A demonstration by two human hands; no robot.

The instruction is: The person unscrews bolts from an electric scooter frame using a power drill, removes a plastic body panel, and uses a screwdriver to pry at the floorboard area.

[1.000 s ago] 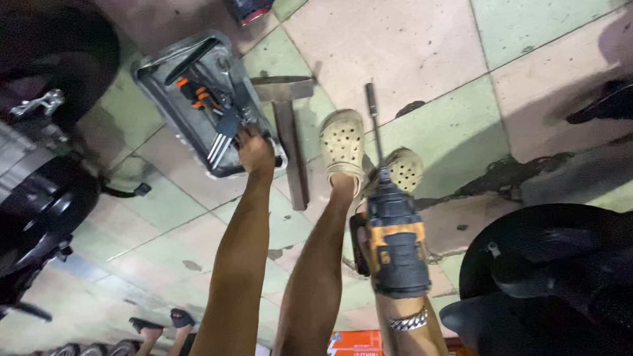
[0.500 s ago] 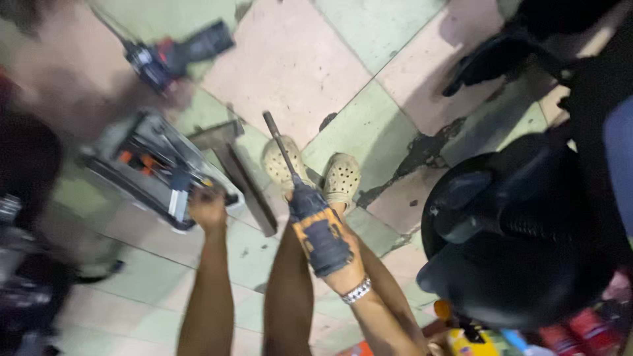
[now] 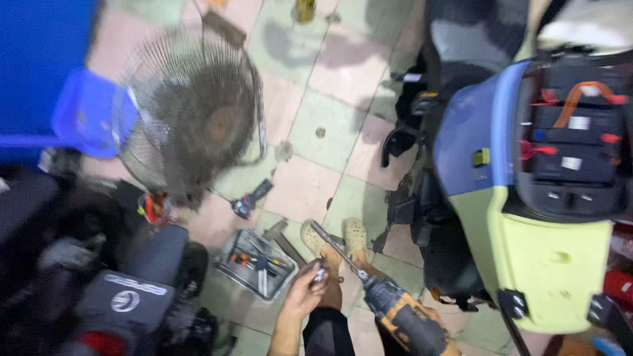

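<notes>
Blur covers the far left, where a blue plastic stool (image 3: 86, 112) stands beside a round wire-caged floor fan (image 3: 194, 112) on the floor of pink and green tiles (image 3: 343, 72). Below the fan lies a dark power tool with a blue grip (image 3: 249, 200), and nearer the person a shallow grey metal tray of hand tools (image 3: 256, 262) sits on the tiles, next to dark machine parts at the lower left. Just right of the tray the left hand (image 3: 303, 290) is raised, its fingers (image 3: 315, 271) pinched closed around a small silvery bit (image 3: 320, 273); what kind of bit it is cannot be told. Behind it two feet in beige perforated clogs (image 3: 315, 236) rest on the floor. Right of the left hand comes the orange-and-black cordless drill (image 3: 402, 313), tilted with its long metal shaft (image 3: 335, 247) pointing up and left, the tip over the clogs and close to the pinched bit. The right hand (image 3: 443, 329) is mostly hidden behind the drill body at the bottom edge, wrapped on its grip. Further right stands a scooter with blue and pale-yellow panels (image 3: 527, 217), its seat compartment open over black batteries with red and orange wires (image 3: 573, 138).
</notes>
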